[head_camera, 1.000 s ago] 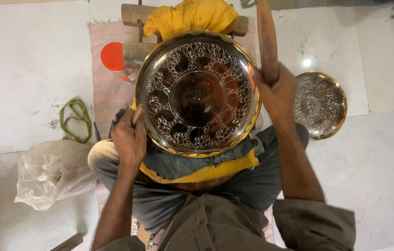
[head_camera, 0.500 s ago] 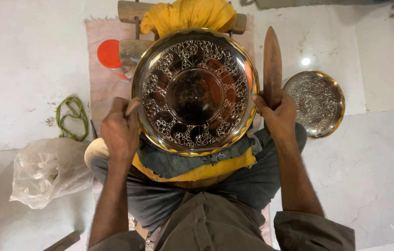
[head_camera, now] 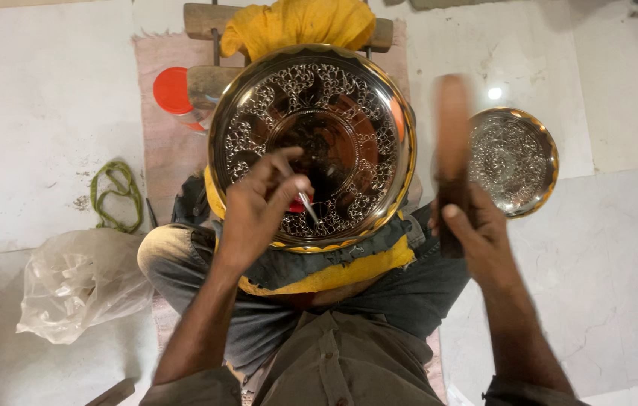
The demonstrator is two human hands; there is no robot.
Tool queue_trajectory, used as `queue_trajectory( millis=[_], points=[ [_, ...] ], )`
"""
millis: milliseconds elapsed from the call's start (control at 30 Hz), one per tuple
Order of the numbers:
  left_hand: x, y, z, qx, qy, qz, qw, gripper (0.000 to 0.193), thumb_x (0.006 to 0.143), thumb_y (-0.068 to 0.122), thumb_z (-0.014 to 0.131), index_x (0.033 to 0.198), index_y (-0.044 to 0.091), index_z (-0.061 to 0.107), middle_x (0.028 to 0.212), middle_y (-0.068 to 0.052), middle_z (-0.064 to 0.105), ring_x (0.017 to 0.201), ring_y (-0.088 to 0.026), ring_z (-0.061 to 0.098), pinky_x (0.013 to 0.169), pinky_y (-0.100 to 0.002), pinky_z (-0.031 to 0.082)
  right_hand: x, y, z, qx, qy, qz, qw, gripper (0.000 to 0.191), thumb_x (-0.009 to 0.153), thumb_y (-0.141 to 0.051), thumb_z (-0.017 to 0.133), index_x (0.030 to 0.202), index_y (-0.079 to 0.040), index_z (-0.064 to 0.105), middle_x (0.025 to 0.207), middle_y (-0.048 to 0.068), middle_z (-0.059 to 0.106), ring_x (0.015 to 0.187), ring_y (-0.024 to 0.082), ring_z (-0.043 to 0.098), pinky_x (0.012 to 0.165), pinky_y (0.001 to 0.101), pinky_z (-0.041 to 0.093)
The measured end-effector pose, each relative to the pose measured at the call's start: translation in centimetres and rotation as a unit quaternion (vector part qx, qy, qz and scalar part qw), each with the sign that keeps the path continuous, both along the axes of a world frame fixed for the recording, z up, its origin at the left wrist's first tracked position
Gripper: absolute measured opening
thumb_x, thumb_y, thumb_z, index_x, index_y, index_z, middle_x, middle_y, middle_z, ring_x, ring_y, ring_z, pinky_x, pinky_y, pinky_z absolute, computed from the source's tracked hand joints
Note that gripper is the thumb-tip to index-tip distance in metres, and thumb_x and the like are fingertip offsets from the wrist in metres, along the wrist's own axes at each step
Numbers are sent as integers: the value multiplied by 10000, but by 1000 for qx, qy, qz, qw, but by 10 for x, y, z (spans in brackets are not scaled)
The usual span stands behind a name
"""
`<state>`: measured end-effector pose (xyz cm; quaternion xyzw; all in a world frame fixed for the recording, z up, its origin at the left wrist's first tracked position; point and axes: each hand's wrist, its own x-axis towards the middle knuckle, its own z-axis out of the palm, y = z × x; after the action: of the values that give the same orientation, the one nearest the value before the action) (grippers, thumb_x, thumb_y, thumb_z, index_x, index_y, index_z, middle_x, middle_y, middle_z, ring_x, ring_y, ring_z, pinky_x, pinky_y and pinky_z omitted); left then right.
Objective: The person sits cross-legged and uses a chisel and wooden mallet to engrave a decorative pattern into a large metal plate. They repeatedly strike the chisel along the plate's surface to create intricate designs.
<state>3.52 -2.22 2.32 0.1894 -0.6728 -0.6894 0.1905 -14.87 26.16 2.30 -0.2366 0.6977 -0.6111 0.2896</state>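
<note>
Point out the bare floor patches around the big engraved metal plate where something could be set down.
Bare white floor lies left of the pink mat, above the green cord. More lies right of the small engraved plate. It is crowded around the large engraved plate, with the orange-lidded jar, yellow cloth and both hands.

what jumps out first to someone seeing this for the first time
The big engraved metal plate in the middle, propped on the person's lap against a yellow cloth. The left hand holds a thin metal tool to the plate's lower part, while the right hand grips a blurred wooden mallet raised beside it. A smaller engraved plate lies on the floor to the right.
</note>
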Motion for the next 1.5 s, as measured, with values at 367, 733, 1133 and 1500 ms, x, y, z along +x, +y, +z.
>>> queue_trajectory(
  millis=[367,733,1133,1500],
  points=[
    [-23,-4,-38,264,19,71,962,507,861,103,768,1332,61,586,1078,-58,736,933,-174,761,777,-315,674,17,-9,-16,59,-38,5,998,366,1020,-216,616,1312,4,590,829,17,630,720,72,583,654,238,494],
    [-32,18,-39,142,62,13,988,180,913,82,795,1060,38,700,1132,-55,764,1000,-134,758,945,-320,652,55,-74,-20,-30,-117,6,993,348,852,-44,784,1130,-17,576,837,55,665,660,119,653,564,264,531],
    [-34,30,-35,145,56,2,988,267,895,85,793,1147,42,717,1182,-86,752,1005,-120,738,920,-315,638,44,-96,-19,-30,-86,30,995,378,871,-29,775,1181,-8,559,924,69,695,715,102,669,600,250,554],
    [-39,3,-49,-82,26,-4,996,153,924,74,775,1063,19,741,1190,-91,786,1124,-184,746,1018,-354,588,14,-62,-8,123,88,22,988,268,1012,-190,753,1160,-2,631,862,72,615,769,133,590,671,299,480]
  ],
)
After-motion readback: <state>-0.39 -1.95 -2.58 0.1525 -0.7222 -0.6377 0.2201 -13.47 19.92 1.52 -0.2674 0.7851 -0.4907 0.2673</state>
